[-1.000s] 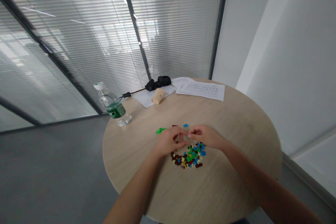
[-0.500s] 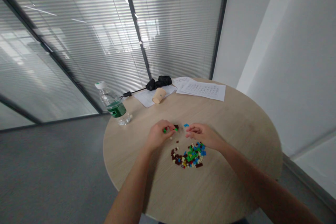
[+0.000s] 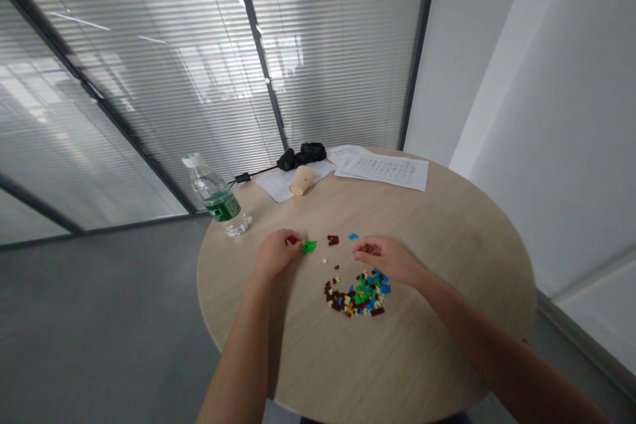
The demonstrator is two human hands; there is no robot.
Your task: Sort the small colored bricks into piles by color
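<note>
Head view, centre of frame: left hand (image 3: 275,255), fingers bunched against green plastic bricks (image 3: 309,247); right hand (image 3: 380,258), fingers loosely curled, above mixed-brick pile (image 3: 358,295); bricks likely light, stiff, best pinched by their edges.

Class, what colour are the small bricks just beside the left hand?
The bricks are bright green, shown clearest in the head view.

The heap of small plastic bricks (image 3: 358,295) is a jumble of green, blue, maroon, cream and yellow. A bright green cluster (image 3: 309,247) lies apart, near one maroon brick (image 3: 332,240) and one sky-blue brick (image 3: 353,236). The round tabletop (image 3: 407,358) is pale oak with fine streaked grain — the bottle label (image 3: 223,207) is deep green, the window blinds (image 3: 149,79) run in gray horizontal stripes.
</note>
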